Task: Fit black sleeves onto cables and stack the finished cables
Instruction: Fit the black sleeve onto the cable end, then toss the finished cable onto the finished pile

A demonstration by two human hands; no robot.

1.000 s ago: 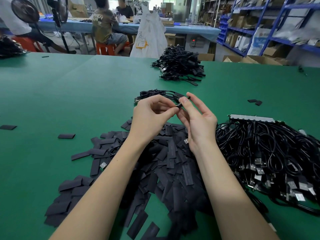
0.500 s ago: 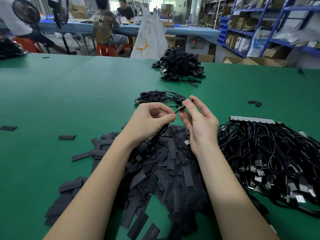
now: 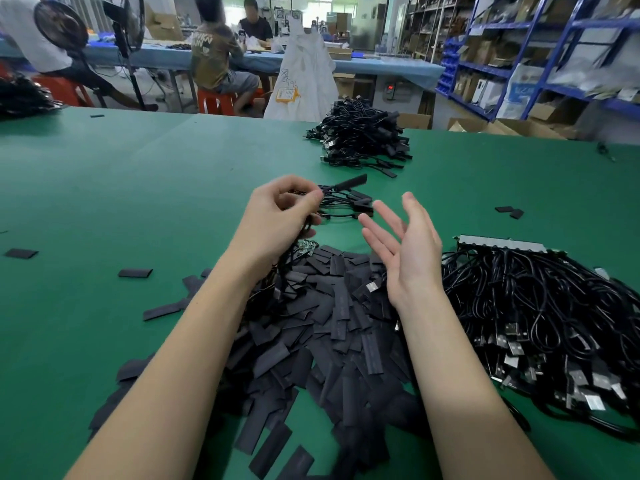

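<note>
Since the earlier frames, both hands have separated: the right hand has let go and now hangs empty with fingers spread, palm turned left. On the green table, the sleeve pile lies between the forearms; its near edge is cut off at the bottom of the frame. To the right lies the bundle of bare cables, plugs toward the viewer. A far cable heap sits near the back edge. The left hand is closed around one cable; its long axis runs downward from the fist, ending in a small circuit board. The sleeved end points up-right, above the small stack of finished cables. Whether that sleeve belongs to the held cable cannot be told.
</note>
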